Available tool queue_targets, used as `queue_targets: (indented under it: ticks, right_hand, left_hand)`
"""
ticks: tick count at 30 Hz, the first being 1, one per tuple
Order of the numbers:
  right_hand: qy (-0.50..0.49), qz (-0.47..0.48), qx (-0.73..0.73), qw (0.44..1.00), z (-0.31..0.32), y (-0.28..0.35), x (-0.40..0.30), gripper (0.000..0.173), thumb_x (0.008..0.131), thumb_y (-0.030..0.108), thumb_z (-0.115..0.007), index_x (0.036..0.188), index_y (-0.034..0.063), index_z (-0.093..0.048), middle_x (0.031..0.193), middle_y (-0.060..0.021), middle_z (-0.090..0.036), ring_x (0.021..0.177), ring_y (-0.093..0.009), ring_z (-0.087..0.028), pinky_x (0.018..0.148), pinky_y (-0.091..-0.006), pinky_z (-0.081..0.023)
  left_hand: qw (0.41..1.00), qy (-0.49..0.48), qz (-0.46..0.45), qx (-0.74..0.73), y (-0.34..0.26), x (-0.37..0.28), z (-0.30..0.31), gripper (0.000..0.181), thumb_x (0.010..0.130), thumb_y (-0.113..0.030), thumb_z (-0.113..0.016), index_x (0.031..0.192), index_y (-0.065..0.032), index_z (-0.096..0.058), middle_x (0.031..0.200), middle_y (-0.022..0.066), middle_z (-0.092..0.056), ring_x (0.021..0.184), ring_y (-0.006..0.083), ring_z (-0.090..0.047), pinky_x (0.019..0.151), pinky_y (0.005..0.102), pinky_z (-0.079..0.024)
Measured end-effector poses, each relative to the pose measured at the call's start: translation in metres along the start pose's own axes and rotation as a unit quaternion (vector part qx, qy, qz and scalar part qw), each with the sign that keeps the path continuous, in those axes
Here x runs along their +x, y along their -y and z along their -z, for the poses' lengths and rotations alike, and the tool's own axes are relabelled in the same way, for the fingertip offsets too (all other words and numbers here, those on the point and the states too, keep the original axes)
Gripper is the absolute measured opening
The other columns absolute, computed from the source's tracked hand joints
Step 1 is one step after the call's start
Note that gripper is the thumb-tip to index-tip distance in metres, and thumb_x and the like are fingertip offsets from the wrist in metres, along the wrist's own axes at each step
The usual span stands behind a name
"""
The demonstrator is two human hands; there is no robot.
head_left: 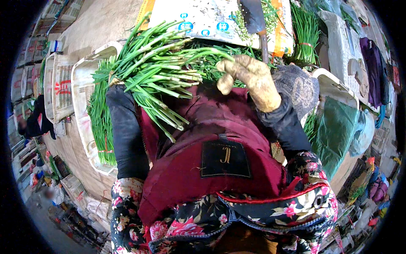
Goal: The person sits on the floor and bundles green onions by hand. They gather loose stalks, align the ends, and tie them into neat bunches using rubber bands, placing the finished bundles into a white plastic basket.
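A large loose bunch of long green stalks, apparently garlic chives [158, 63], fans out over my lap from my left hand [115, 79], mostly hidden behind the leaves, which grips it. My right hand [249, 79], in a soiled yellowish glove, has its fingers curled at the end of a few stalks reaching over from the bunch. Beyond it a broad dark blade [252, 16] with a rusty handle [264, 47] lies on a white printed sack [203, 19] strewn with small trimmings. Cut green leaves [209, 63] lie below the sack's near edge.
At the left, a white plastic crate [79, 92] holds tied green bundles [103, 127]. Another crate [336, 82] stands at the right beside green plastic sheeting [333, 133]. A banded bundle [306, 35] lies at the upper right. Other people are in the far left background.
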State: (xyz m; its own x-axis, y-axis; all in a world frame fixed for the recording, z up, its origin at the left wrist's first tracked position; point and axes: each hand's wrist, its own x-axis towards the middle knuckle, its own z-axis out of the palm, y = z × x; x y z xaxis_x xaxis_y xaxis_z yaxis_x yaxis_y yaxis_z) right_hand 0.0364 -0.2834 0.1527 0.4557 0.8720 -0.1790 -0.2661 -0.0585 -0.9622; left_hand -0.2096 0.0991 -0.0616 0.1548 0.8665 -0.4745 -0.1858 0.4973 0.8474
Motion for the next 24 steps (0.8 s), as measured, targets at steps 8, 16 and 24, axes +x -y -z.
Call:
queue_targets:
  ticks: [8, 16, 24]
  right_hand:
    - [-0.11, 0.135, 0.135, 0.975, 0.051, -0.035, -0.001, 0.036, 0.097, 0.031, -0.047, 0.103, -0.0019, -0.061, 0.074, -0.0094, -0.064, 0.069, -0.02, -0.063, 0.08, -0.0317, -0.05]
    - [0.07, 0.251, -0.541, 0.8, -0.024, -0.025, 0.027, 0.043, 0.075, 0.019, -0.07, 0.116, 0.0069, -0.059, 0.102, -0.0108, -0.063, 0.093, -0.03, -0.059, 0.085, -0.0391, -0.046]
    - [0.082, 0.258, -0.611, 0.744, -0.041, -0.045, 0.053, 0.014, 0.071, 0.017, -0.056, 0.08, 0.0063, -0.06, 0.07, -0.0136, -0.06, 0.068, -0.032, -0.063, 0.058, -0.0408, -0.05]
  left_hand:
    - [1.0, 0.007, 0.005, 0.004, 0.002, -0.003, -0.008, 0.036, 0.093, -0.023, -0.045, 0.124, -0.0066, -0.053, 0.127, 0.0074, -0.054, 0.113, 0.0241, -0.053, 0.1, 0.038, -0.04]
    - [1.0, 0.002, 0.004, 0.011, 0.0, 0.0, 0.001, 0.037, 0.093, -0.023, -0.045, 0.125, -0.0067, -0.052, 0.129, 0.0072, -0.053, 0.114, 0.0243, -0.053, 0.101, 0.0381, -0.039]
    - [1.0, 0.005, 0.007, 0.019, 0.001, -0.005, 0.005, 0.038, 0.093, -0.023, -0.044, 0.126, -0.0067, -0.052, 0.131, 0.007, -0.052, 0.116, 0.0245, -0.052, 0.103, 0.0381, -0.038]
